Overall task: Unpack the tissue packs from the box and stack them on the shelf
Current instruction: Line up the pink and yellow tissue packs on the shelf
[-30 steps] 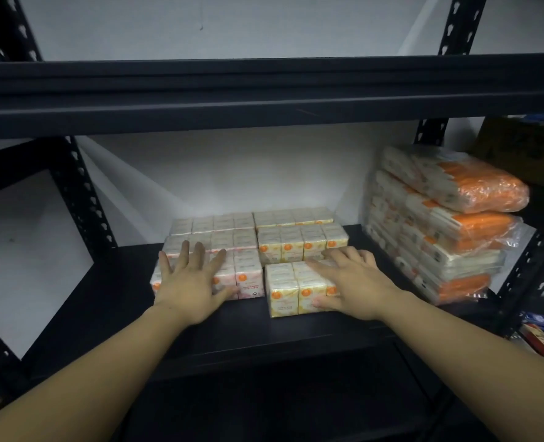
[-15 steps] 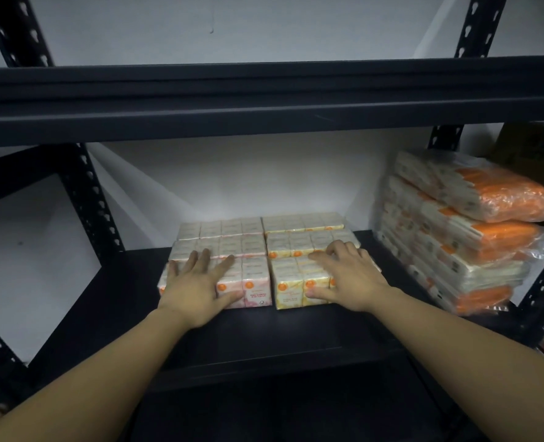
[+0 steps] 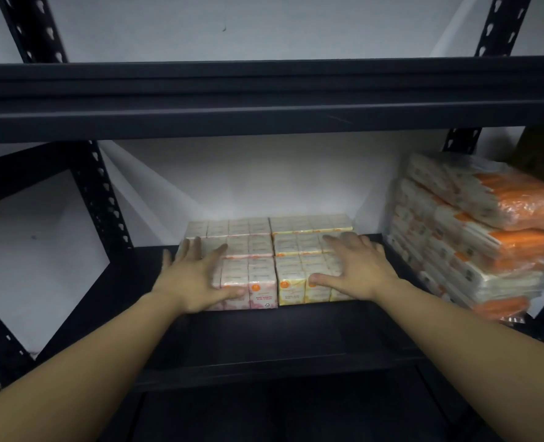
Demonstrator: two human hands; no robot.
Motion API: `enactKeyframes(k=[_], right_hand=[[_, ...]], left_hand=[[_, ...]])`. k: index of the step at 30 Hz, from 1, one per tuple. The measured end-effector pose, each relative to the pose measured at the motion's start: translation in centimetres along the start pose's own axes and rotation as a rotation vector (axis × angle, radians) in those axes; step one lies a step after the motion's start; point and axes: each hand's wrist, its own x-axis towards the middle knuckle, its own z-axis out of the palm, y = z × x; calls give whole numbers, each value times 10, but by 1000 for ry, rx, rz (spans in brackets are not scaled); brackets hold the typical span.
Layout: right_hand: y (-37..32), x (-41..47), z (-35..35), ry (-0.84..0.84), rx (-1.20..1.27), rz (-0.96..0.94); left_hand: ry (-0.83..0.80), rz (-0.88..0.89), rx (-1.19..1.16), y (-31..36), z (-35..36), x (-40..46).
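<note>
We see the pink tissue packs and yellow tissue packs lying side by side, touching, in rows toward the back of the black metal shelf. Our left hand lies flat on the pink block, fingers spread and straight, thumb along its front face. Our right hand rests the same way on the yellow block, gripping nothing. To the right, near the yellow packs, stands a pile of orange-wrapped tissue bundles.

Orange plastic-wrapped bundles stacked at right; white wall behind.
</note>
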Motion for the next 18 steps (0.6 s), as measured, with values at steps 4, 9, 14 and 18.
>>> enactKeyframes(k=[4, 9, 14, 18], right_hand=[[8, 3, -5, -95, 35, 135], [5, 2, -4, -111, 45, 70], [0, 0, -3, -137, -8, 61], [-24, -14, -4, -96, -13, 36]], left_hand=[[-140, -107, -94, -19, -1, 3], [-93, -89, -137, -22, 7, 3], [-100, -68, -44, -20, 2, 0], [-26, -18, 1, -12, 1, -11]])
